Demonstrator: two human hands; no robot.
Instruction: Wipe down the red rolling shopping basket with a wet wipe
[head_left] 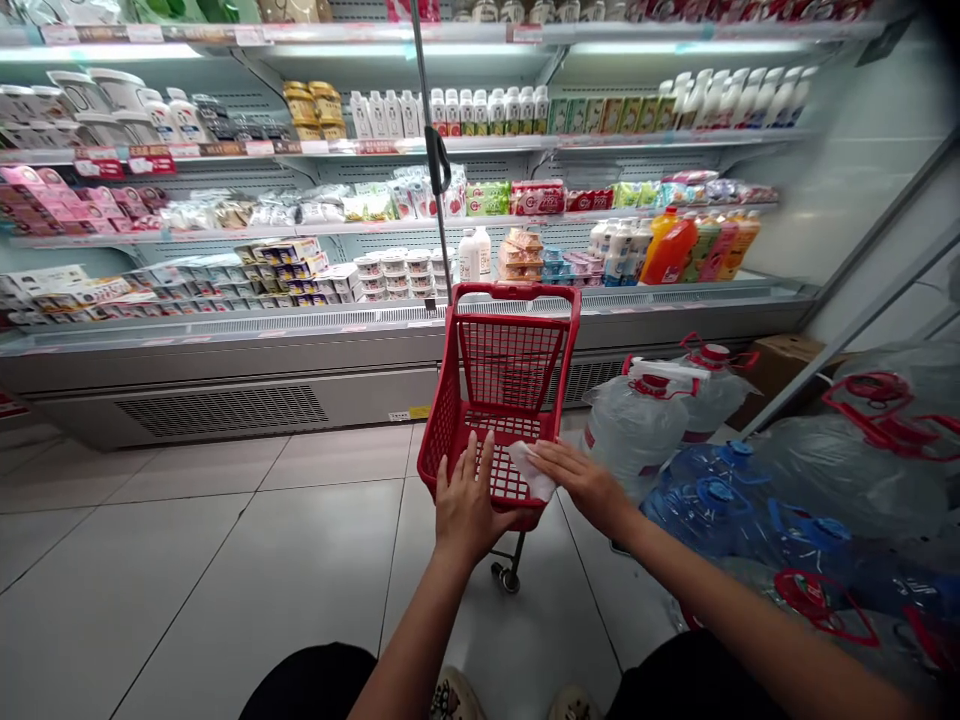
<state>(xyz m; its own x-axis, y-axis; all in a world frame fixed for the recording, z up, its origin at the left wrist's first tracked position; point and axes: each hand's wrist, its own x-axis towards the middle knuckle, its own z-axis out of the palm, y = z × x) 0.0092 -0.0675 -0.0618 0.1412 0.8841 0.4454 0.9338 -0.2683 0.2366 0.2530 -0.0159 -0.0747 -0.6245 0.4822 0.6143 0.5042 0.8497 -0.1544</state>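
Note:
A red plastic shopping cart (512,365) stands upright on the tiled floor in the middle of the view, its handle toward the shelves. My left hand (469,510) lies on the cart's near rim, fingers spread and pointing into the basket, with nothing in it. At the right near corner, my right hand (589,485) presses a white cloth or tissue (534,472) against the rim with its fingertips. The cart's basket holds nothing that I can see. Below it, a wheel (510,578) shows on the floor.
An open refrigerated shelf unit (225,375) with many dairy products and drinks runs behind the cart. Large clear water bottles (634,430) and blue ones (712,500) crowd the right side. A cardboard box (784,365) sits behind them. My knees and shoes show at the bottom.

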